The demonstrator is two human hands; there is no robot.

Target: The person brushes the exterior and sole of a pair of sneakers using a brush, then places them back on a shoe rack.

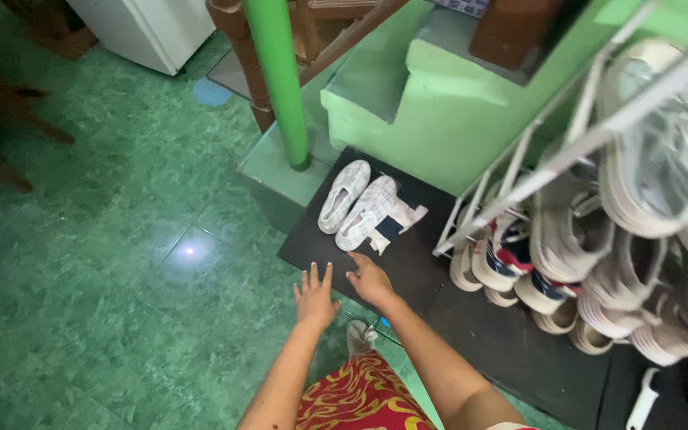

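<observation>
A pair of white checked slip-on shoes [357, 203] lies side by side on a black mat [320, 239]. A white and dark cloth [396, 223] sits against the right shoe. My left hand [314, 297] hovers at the mat's near edge, fingers spread, holding nothing. My right hand [370, 279] reaches over the mat, fingers loosely apart, just short of the right shoe's heel and the cloth. Neither hand touches the shoes.
A white wire shoe rack [591, 135] packed with several shoes stands at the right. A green post [279, 80] and green steps [439, 103] rise behind the mat. Green tiled floor [121, 263] spreads to the left. Red patterned clothing [360, 398] shows below.
</observation>
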